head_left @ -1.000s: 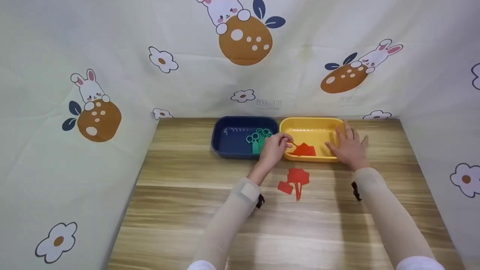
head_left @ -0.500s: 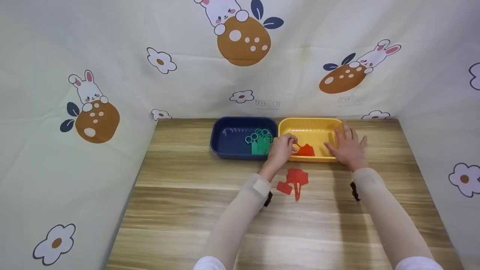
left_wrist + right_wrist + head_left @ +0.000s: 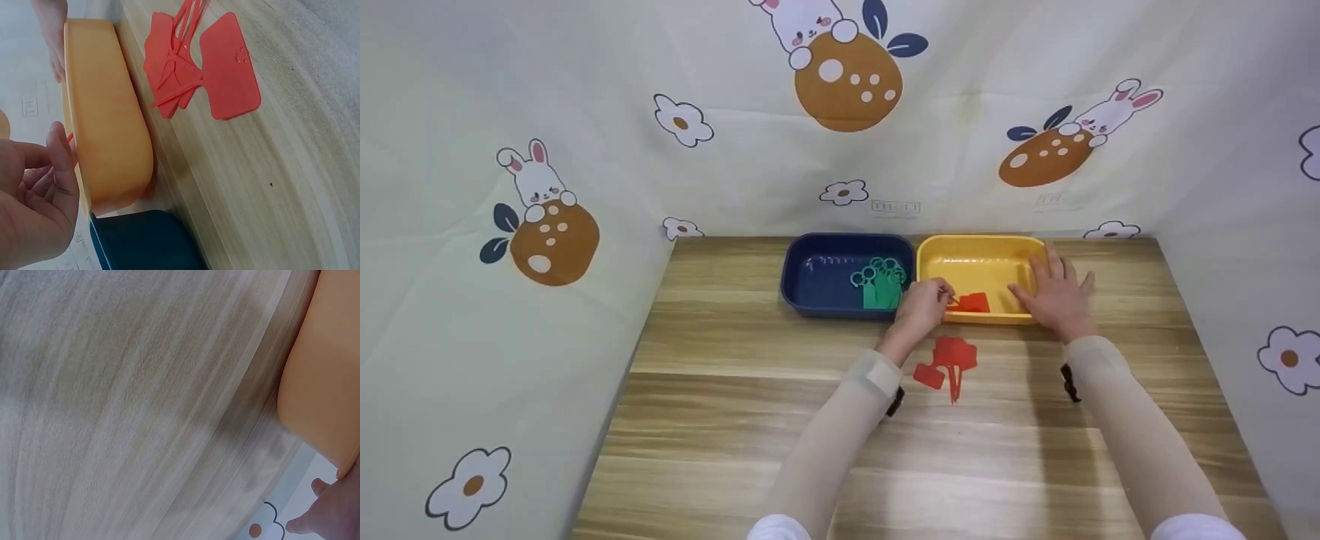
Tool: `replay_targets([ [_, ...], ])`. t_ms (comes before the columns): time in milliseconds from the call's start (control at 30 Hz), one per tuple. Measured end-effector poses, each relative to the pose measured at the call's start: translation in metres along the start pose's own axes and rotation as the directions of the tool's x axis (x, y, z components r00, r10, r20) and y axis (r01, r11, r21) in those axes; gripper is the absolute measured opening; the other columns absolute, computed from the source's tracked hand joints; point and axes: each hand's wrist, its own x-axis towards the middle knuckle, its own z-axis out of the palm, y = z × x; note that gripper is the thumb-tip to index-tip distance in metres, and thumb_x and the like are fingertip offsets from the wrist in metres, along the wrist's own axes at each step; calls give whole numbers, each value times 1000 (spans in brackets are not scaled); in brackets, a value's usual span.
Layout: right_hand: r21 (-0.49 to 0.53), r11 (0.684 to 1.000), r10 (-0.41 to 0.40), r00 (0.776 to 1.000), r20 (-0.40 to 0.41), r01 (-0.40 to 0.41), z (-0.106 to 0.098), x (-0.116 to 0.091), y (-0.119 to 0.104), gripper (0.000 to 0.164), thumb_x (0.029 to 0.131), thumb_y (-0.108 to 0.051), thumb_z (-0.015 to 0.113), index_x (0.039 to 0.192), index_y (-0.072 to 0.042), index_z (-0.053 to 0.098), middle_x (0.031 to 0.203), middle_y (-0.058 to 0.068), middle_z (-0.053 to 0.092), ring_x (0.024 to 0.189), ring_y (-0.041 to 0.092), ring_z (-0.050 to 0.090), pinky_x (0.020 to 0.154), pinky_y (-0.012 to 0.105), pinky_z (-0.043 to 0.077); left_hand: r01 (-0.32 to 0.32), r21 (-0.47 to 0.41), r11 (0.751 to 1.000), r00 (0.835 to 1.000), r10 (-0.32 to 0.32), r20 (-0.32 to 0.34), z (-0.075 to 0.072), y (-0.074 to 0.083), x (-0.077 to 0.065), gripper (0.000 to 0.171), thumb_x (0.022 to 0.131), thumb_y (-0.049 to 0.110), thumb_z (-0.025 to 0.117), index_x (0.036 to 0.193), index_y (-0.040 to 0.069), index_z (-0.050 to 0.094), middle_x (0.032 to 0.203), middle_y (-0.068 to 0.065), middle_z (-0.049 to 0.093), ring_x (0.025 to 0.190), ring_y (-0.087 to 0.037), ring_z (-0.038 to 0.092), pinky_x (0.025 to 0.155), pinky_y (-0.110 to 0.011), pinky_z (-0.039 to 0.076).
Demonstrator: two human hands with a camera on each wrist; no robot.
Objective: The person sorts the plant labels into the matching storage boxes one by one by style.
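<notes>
My left hand (image 3: 924,304) is over the near-left corner of the yellow bin (image 3: 971,262). Its thumb and fingers pinch the thin strap of a red plastic tag, whose end shows above the rim in the left wrist view. Flat red tags (image 3: 975,302) lie on the bin floor beside those fingers; which one the strap belongs to is unclear. My right hand (image 3: 1059,296) rests with spread fingers on the bin's right rim. In front of the bin, a small pile of red tags (image 3: 230,67) with long loop straps lies on the wooden table.
A dark blue bin (image 3: 825,289) stands against the yellow one's left side and holds several green ring-ended tags (image 3: 881,291). Behind both bins rises a patterned cloth backdrop (image 3: 750,180), with more cloth along the left and right sides of the table (image 3: 720,420).
My left hand has shifted slightly right and lower into the yellow bin. The red tag by its fingers has sunk flatter onto the bin floor. My right hand has stayed put.
</notes>
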Motion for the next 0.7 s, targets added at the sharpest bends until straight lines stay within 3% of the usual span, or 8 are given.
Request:
replay_targets([
  [367,20,1000,10,1000,-5,-10,-1,0,-1,80,99,-57,44,157,-6,25,167,19,0,147,55,11,108,82,-4,6,-33,999,1000,-7,-21,-5,-7,-2,15,100,15,58,108,13,70,93,0,74,59,-4,60,58,-17,49],
  [700,-3,1000,-2,1000,3,2,0,0,-2,82,99,-60,41,158,-7,22,167,20,-1,146,56,11,107,83,-3,16,-79,997,1000,-18,-24,-10,-11,-2,19,100,14,58,118,15,65,93,2,74,65,-5,61,57,-17,48],
])
